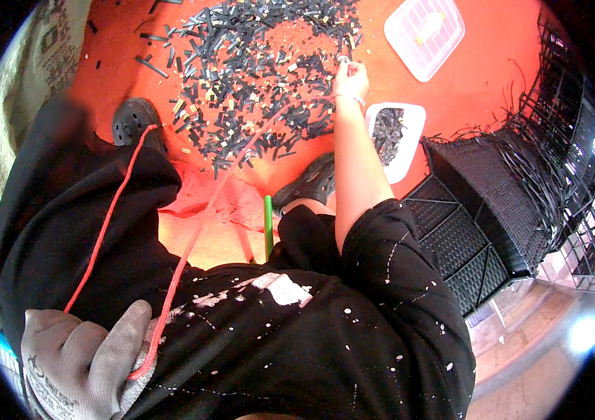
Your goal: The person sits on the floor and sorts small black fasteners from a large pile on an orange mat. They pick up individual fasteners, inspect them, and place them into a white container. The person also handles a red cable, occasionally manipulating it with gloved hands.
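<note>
My left hand (91, 357), in a grey knit glove, is closed around a red cord (184, 260) at the lower left, close to my body. One strand of the cord runs up past my knee toward the dark clog (136, 124) on my left foot. Another stretches far to the right and meets my right wrist. Bare and reaching forward, my right hand (351, 80) has its fingers pinched at the edge of a spread of scraps. A tiny shiny thing shows at its fingertips, too small to name. Whether the cord also passes through these fingers is hidden.
Short black and yellowish strips (262, 77) lie scattered over the red floor sheet. A white tray (409, 143) holds dark bits beside my right forearm; a clear lid (423, 38) lies beyond. Black woven wicker pieces (493, 203) stand at right. A pale sack (31, 56) is at left.
</note>
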The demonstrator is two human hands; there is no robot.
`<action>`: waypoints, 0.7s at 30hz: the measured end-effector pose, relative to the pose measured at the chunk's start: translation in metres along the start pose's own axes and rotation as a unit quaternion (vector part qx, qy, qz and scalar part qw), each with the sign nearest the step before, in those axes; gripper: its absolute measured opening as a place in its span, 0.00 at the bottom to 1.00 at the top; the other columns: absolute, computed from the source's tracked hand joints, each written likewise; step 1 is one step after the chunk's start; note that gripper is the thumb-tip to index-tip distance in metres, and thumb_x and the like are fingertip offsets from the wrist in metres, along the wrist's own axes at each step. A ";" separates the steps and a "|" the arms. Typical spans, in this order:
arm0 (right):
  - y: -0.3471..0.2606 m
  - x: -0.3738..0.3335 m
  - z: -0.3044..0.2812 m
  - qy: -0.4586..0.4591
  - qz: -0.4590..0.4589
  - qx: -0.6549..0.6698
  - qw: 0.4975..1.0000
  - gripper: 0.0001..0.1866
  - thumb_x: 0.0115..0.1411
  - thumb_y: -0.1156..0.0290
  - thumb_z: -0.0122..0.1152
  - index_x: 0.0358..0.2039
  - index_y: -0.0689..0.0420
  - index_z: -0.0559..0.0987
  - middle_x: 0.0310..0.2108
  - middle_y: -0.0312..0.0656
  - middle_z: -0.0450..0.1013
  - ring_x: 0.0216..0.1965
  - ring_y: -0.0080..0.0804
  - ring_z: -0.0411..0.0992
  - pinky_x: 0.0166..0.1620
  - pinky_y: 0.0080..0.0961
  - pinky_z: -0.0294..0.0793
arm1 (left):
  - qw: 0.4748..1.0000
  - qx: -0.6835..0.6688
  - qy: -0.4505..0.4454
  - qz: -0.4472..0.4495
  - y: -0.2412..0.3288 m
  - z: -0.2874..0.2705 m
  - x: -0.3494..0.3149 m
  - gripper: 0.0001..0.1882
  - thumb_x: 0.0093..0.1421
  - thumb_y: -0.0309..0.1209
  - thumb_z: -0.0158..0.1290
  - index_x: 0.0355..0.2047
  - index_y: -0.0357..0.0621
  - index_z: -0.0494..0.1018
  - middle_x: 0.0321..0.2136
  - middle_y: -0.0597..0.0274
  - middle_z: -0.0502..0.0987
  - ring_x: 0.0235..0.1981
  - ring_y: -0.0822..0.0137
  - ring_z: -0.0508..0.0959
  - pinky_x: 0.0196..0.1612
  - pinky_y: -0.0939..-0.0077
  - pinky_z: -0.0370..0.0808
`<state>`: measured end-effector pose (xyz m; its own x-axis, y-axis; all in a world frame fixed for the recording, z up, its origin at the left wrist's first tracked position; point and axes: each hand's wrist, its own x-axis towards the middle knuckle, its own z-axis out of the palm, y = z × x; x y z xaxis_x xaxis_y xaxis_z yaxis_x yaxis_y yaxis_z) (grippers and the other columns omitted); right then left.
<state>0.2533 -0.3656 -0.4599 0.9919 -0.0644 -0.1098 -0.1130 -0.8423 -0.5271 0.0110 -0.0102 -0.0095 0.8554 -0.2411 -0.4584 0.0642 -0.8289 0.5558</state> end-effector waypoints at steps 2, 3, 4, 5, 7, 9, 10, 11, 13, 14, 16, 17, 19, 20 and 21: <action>-0.024 -0.021 0.014 -0.045 -0.022 -0.027 0.998 0.13 0.56 0.61 0.60 0.31 0.59 0.77 0.28 0.50 0.76 0.32 0.43 0.77 0.37 0.36 0.74 | 0.999 0.008 -0.002 -0.044 0.019 -0.009 -0.010 0.22 0.38 0.33 0.61 0.36 0.37 0.78 0.14 0.65 0.66 0.16 0.63 0.66 0.24 0.65 0.61; -0.018 -0.019 0.005 -0.037 -0.025 -0.062 0.997 0.13 0.56 0.61 0.60 0.31 0.59 0.77 0.28 0.49 0.76 0.32 0.43 0.77 0.37 0.35 0.74 | 1.000 0.006 0.002 -0.031 0.013 -0.006 -0.008 0.22 0.38 0.33 0.61 0.36 0.37 0.78 0.14 0.65 0.66 0.16 0.63 0.66 0.24 0.65 0.61; 0.001 -0.017 0.002 -0.101 -0.032 -0.093 0.990 0.14 0.56 0.60 0.61 0.30 0.59 0.77 0.27 0.49 0.76 0.31 0.43 0.76 0.37 0.34 0.74 | 1.000 0.005 0.006 -0.019 0.008 -0.002 -0.005 0.22 0.38 0.34 0.61 0.36 0.37 0.78 0.14 0.65 0.65 0.16 0.63 0.66 0.24 0.65 0.61; 0.014 -0.019 -0.002 -0.111 -0.015 -0.078 0.991 0.14 0.56 0.59 0.60 0.31 0.59 0.77 0.28 0.50 0.76 0.32 0.44 0.76 0.38 0.34 0.73 | 1.000 0.001 0.002 -0.006 0.002 0.000 -0.002 0.22 0.38 0.34 0.61 0.36 0.37 0.78 0.14 0.65 0.65 0.16 0.63 0.66 0.24 0.65 0.61; -0.001 -0.019 -0.007 -0.096 0.000 -0.090 0.991 0.14 0.56 0.61 0.60 0.31 0.60 0.76 0.28 0.50 0.76 0.32 0.43 0.75 0.38 0.35 0.73 | 1.000 -0.001 -0.011 -0.008 0.001 -0.001 -0.003 0.22 0.38 0.33 0.61 0.36 0.37 0.78 0.14 0.66 0.65 0.16 0.63 0.66 0.24 0.65 0.60; 0.005 -0.013 0.000 -0.026 -0.005 -0.028 0.999 0.14 0.56 0.61 0.60 0.31 0.61 0.76 0.27 0.49 0.75 0.30 0.43 0.75 0.37 0.36 0.73 | 1.000 -0.001 -0.024 -0.011 0.002 -0.004 -0.005 0.22 0.38 0.33 0.61 0.36 0.37 0.78 0.14 0.66 0.65 0.16 0.63 0.66 0.24 0.65 0.60; 0.006 -0.012 0.001 0.010 -0.006 0.003 1.000 0.14 0.56 0.62 0.60 0.31 0.61 0.75 0.26 0.49 0.75 0.30 0.43 0.74 0.37 0.36 0.72 | 1.000 -0.002 -0.027 -0.010 0.002 -0.004 -0.006 0.22 0.38 0.33 0.61 0.36 0.37 0.78 0.14 0.66 0.65 0.16 0.63 0.66 0.24 0.65 0.60; 0.003 -0.014 0.002 0.020 -0.015 0.007 1.000 0.14 0.56 0.62 0.60 0.31 0.61 0.75 0.26 0.49 0.74 0.29 0.43 0.74 0.36 0.36 0.72 | 0.999 -0.003 -0.030 -0.012 0.003 -0.004 -0.007 0.22 0.38 0.33 0.61 0.36 0.37 0.78 0.14 0.66 0.65 0.16 0.63 0.66 0.24 0.65 0.60; -0.004 -0.022 0.000 0.042 -0.031 0.015 0.999 0.14 0.56 0.62 0.60 0.30 0.62 0.74 0.24 0.49 0.74 0.27 0.44 0.73 0.35 0.36 0.72 | 0.999 -0.008 -0.030 -0.010 0.002 -0.004 -0.008 0.22 0.38 0.33 0.61 0.36 0.37 0.78 0.14 0.66 0.65 0.16 0.64 0.66 0.24 0.66 0.60; -0.008 -0.027 -0.003 0.035 -0.029 0.025 0.999 0.13 0.56 0.62 0.60 0.30 0.61 0.74 0.24 0.49 0.74 0.27 0.44 0.73 0.35 0.36 0.72 | 1.000 -0.001 -0.017 -0.006 0.002 -0.003 -0.007 0.22 0.38 0.33 0.61 0.37 0.38 0.78 0.14 0.66 0.65 0.16 0.64 0.66 0.23 0.66 0.60; -0.017 -0.041 -0.010 0.022 -0.023 0.043 0.999 0.13 0.56 0.62 0.59 0.29 0.60 0.74 0.24 0.48 0.74 0.27 0.44 0.73 0.34 0.36 0.72 | 1.000 0.012 0.009 0.006 0.004 -0.001 -0.007 0.23 0.38 0.33 0.62 0.37 0.38 0.78 0.14 0.66 0.65 0.16 0.64 0.66 0.23 0.66 0.60; -0.015 -0.049 -0.010 0.021 -0.032 0.024 0.999 0.13 0.56 0.62 0.59 0.30 0.60 0.74 0.24 0.48 0.74 0.27 0.44 0.73 0.34 0.36 0.72 | 1.000 0.011 0.009 0.011 0.004 -0.002 -0.007 0.23 0.39 0.33 0.61 0.38 0.38 0.77 0.15 0.66 0.65 0.17 0.64 0.66 0.24 0.66 0.60; -0.013 -0.068 -0.002 0.004 -0.052 -0.009 0.999 0.12 0.56 0.63 0.60 0.30 0.59 0.74 0.24 0.48 0.74 0.27 0.44 0.74 0.34 0.37 0.72 | 1.000 0.008 0.008 0.007 0.009 -0.006 -0.011 0.23 0.40 0.34 0.61 0.38 0.38 0.77 0.15 0.66 0.65 0.17 0.64 0.66 0.25 0.66 0.61; -0.027 -0.081 -0.011 0.014 -0.031 -0.030 0.999 0.11 0.56 0.63 0.60 0.31 0.58 0.74 0.25 0.48 0.74 0.27 0.44 0.74 0.33 0.37 0.72 | 1.000 0.008 0.010 0.013 0.006 -0.005 -0.010 0.23 0.40 0.34 0.61 0.39 0.38 0.77 0.15 0.66 0.65 0.17 0.63 0.66 0.25 0.66 0.61; -0.021 -0.088 -0.013 0.001 -0.032 -0.023 0.999 0.12 0.56 0.63 0.59 0.31 0.58 0.74 0.25 0.49 0.74 0.27 0.44 0.74 0.33 0.36 0.73 | 1.000 0.008 0.011 0.017 0.005 -0.004 -0.008 0.23 0.40 0.34 0.61 0.39 0.39 0.77 0.15 0.66 0.66 0.18 0.63 0.67 0.26 0.66 0.62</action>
<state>0.1687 -0.3491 -0.4287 0.9971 -0.0113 -0.0759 -0.0474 -0.8680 -0.4943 0.0062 -0.0106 -0.0001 0.8684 -0.2586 -0.4231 0.0258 -0.8286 0.5593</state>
